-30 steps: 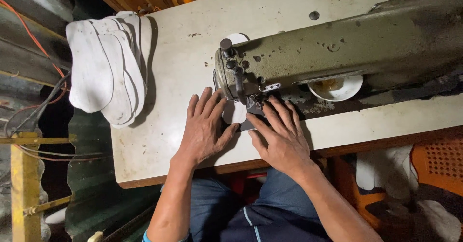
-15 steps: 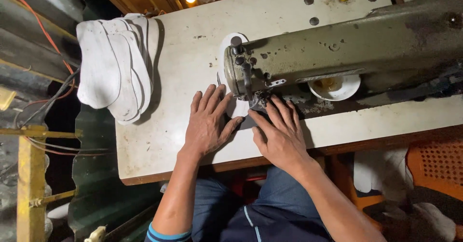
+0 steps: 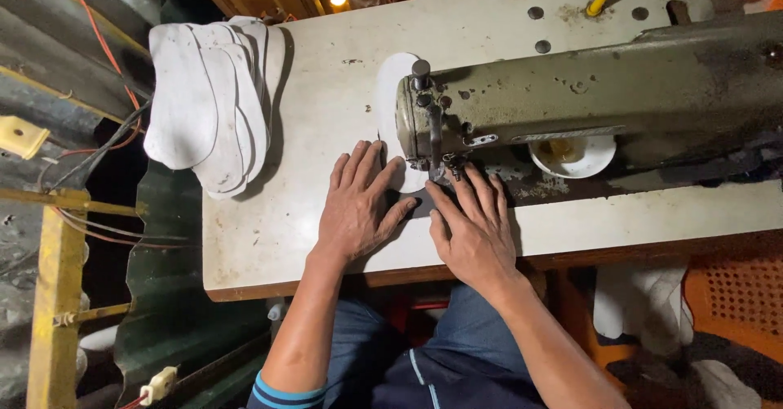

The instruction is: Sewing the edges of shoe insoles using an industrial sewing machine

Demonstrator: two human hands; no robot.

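Meanwhile, lay flat under the head of the olive sewing machine [image 3: 571, 99]: the white sole-shaped piece [image 3: 391, 99], fed further back past the needle than a second before. Pressed it open-palmed, gripping nothing: left hand [image 3: 356, 205], right hand [image 3: 469, 229]. Sat untouched at the table [image 3: 326, 66] corner: the stack of white pieces [image 3: 208, 99].

White sole-shaped piece [image 3: 393, 107] — flat on the table, long axis running away from the fingertips, near end under the left hand [image 3: 356, 205] and right hand [image 3: 471, 225] — far end beyond them.
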